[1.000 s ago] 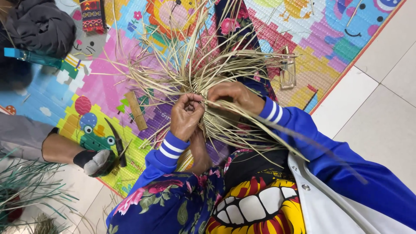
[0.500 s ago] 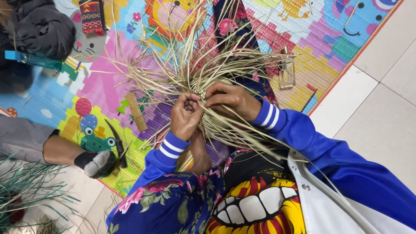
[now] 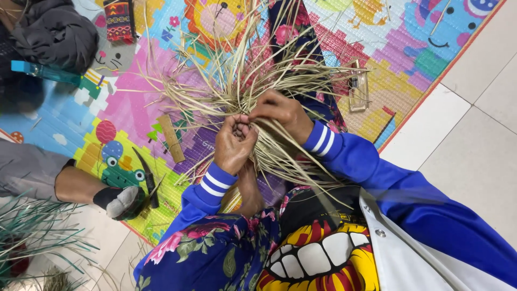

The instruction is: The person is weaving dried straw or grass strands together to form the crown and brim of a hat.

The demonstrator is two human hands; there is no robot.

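Note:
A loose bundle of pale dried straw strips fans out over a colourful play mat. My left hand is curled shut around a few strips near the bundle's woven centre. My right hand presses and pinches strips just to its right, fingertips touching the left hand's. Both arms wear blue sleeves with white stripes. More strips trail down under my wrists toward my lap, partly hidden.
Another person's leg and socked foot lie at the left. A dark knife and a small wooden stick rest on the mat. A clear box sits right of the straw. Green strips lie lower left; white floor tiles at right.
My right hand has slid slightly left along the strips toward my left hand; the straw ends shifted a little. The other person's leg is still.

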